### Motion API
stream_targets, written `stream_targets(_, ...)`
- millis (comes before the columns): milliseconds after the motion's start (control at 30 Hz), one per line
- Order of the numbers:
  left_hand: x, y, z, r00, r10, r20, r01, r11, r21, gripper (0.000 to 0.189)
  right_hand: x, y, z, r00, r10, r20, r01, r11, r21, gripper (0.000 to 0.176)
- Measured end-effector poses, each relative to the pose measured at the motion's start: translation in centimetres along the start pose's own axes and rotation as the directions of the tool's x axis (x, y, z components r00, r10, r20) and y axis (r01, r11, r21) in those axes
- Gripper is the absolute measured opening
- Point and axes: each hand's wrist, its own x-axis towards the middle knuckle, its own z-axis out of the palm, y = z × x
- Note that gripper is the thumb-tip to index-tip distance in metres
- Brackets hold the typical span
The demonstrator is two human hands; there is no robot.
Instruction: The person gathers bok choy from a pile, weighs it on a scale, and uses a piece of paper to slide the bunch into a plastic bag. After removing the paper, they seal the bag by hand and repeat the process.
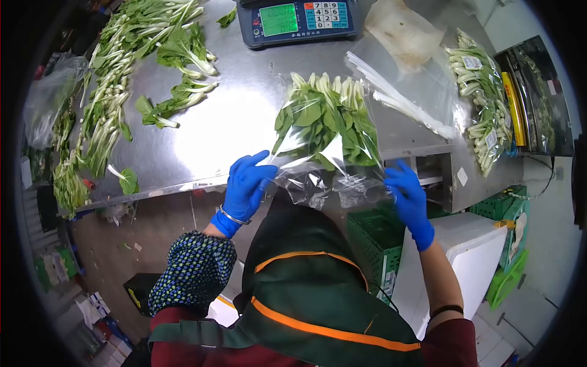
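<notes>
Currently, left hand (247,186) and right hand (408,197), gloved, each pinch a side of the clear bag (330,137), greens inside, on table (244,113).

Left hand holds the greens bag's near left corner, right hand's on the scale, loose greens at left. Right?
No: in the head view the right hand holds the bag by its near right corner, not on the scale. Left hand and loose greens are as you say.

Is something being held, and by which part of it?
The clear bag of leafy greens, by its two near corners: left grip at the left one, right grip at the right.
</notes>
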Motion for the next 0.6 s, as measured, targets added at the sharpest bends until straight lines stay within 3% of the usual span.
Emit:
stream_targets(33,0.0,0.2,-0.5,0.991,-0.129,-0.041,0.125,0.989,-0.084,0.014,0.1,-0.9,-0.1,0.983,0.175,-0.058,-0.159,0.965,0.208,0.013)
stream_targets(67,-0.5,-0.3,0.6,0.961,-0.249,-0.120,0.222,0.955,-0.198,0.011,0.5,-1.5,0.3,0.984,0.170,-0.055,-0.155,0.966,0.209,0.013)
stream_targets(100,-0.2,0.2,1.0,0.960,-0.250,-0.129,0.223,0.955,-0.196,0.011,1.1,-2.3,0.9,0.937,0.328,-0.119,-0.250,0.867,0.431,0.010)
stream_targets(133,0.3,0.8,1.7,0.864,-0.489,-0.116,0.419,0.828,-0.373,0.011,1.7,-2.6,1.3,0.863,0.486,-0.139,-0.299,0.712,0.635,0.013)
stream_targets(167,0.6,1.3,2.3,0.720,-0.692,-0.052,0.567,0.629,-0.532,0.013,1.9,-2.0,2.1,0.865,0.482,-0.137,-0.296,0.713,0.636,0.013)
stream_targets(233,0.8,-0.1,3.8,0.704,-0.708,-0.063,0.606,0.644,-0.468,0.010,2.6,-0.5,4.2,0.834,0.531,-0.151,-0.339,0.709,0.618,0.021)
stream_targets(267,0.6,-1.4,5.0,0.738,-0.654,-0.165,0.583,0.742,-0.331,0.010,3.3,-0.8,5.5,0.713,0.683,-0.158,-0.377,0.564,0.735,0.024)
stream_targets(300,0.4,-2.5,5.9,0.775,-0.579,-0.253,0.550,0.815,-0.180,0.011,3.7,-0.6,6.3,0.708,0.688,-0.159,-0.378,0.560,0.738,0.024)
stream_targets(333,0.2,-3.5,6.1,0.880,-0.370,-0.297,0.417,0.902,0.112,0.015,3.9,0.1,7.2,0.722,0.646,-0.248,-0.416,0.692,0.590,0.025)
stream_targets(367,-0.1,-4.3,6.4,0.883,-0.371,-0.288,0.415,0.903,0.109,0.015,3.9,0.7,7.9,0.741,0.588,-0.324,-0.448,0.792,0.415,0.026)
stream_targets(433,-0.5,-5.4,6.8,0.831,-0.549,-0.090,0.556,0.811,0.182,0.022,3.4,1.3,8.4,0.709,0.654,-0.265,-0.549,0.747,0.374,0.026)
stream_targets(500,0.1,-5.8,6.5,0.801,-0.599,-0.014,0.576,0.764,0.291,0.026,3.0,2.0,8.8,0.797,0.535,-0.279,-0.562,0.827,-0.023,0.018)
stream_targets(533,1.2,-5.0,5.1,0.705,-0.702,0.102,0.671,0.707,0.223,0.026,3.4,1.0,7.7,0.795,0.534,-0.288,-0.563,0.826,-0.020,0.018)
stream_targets(567,1.9,-4.5,4.3,0.592,-0.773,0.227,0.758,0.630,0.168,0.027,3.4,-0.3,6.1,0.768,0.611,-0.193,-0.618,0.785,0.024,0.016)
stream_targets(600,1.2,-4.7,3.7,0.512,-0.824,0.243,0.851,0.525,-0.011,0.024,3.2,-1.2,5.1,0.731,0.675,-0.094,-0.673,0.737,0.062,0.019)
